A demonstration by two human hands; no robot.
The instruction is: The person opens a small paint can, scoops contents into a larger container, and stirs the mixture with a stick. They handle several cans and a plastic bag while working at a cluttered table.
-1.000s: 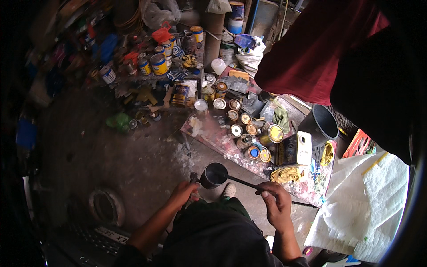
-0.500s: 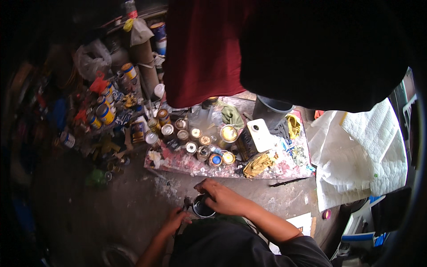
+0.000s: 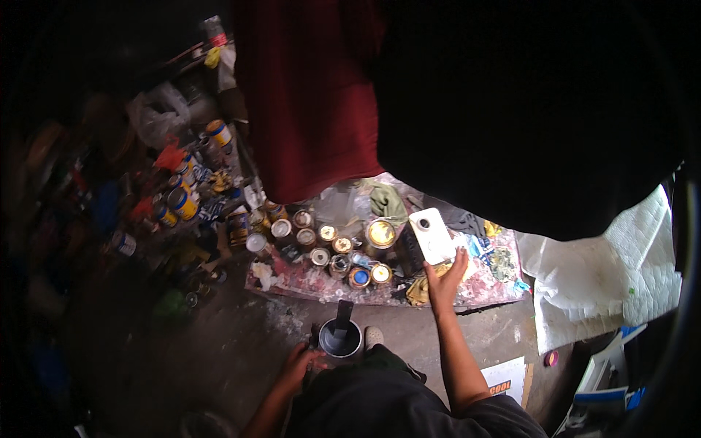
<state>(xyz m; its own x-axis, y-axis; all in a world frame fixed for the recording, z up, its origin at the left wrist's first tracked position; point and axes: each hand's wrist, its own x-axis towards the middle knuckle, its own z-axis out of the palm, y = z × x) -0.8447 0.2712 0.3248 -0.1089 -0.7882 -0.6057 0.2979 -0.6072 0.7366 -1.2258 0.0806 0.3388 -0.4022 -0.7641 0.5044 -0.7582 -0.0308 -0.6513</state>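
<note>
Low in front of me is a round dark metal cup (image 3: 356,340), with a dark flat stirring stick (image 3: 344,315) leaning in it. My left hand (image 3: 298,365) is at the cup's left side, its fingers curled against it; part of the grip is hidden. My right hand (image 3: 447,283) reaches over the low table to a rectangular tin with a white top (image 3: 436,244). Its thumb and fingers are spread around the tin's near end. A yellowish cloth (image 3: 418,293) lies beside this hand.
Several round paint tins and jars (image 3: 360,277) crowd the paint-stained table (image 3: 321,290). More tins (image 3: 182,203) and clutter lie to the left. A dark red cloth (image 3: 314,109) hangs above. A white quilted sheet (image 3: 635,270) is at right.
My right hand has left the cup and moved right and forward to the rectangular tin. The stick now stands visible in the cup. My left hand stays beside the cup.
</note>
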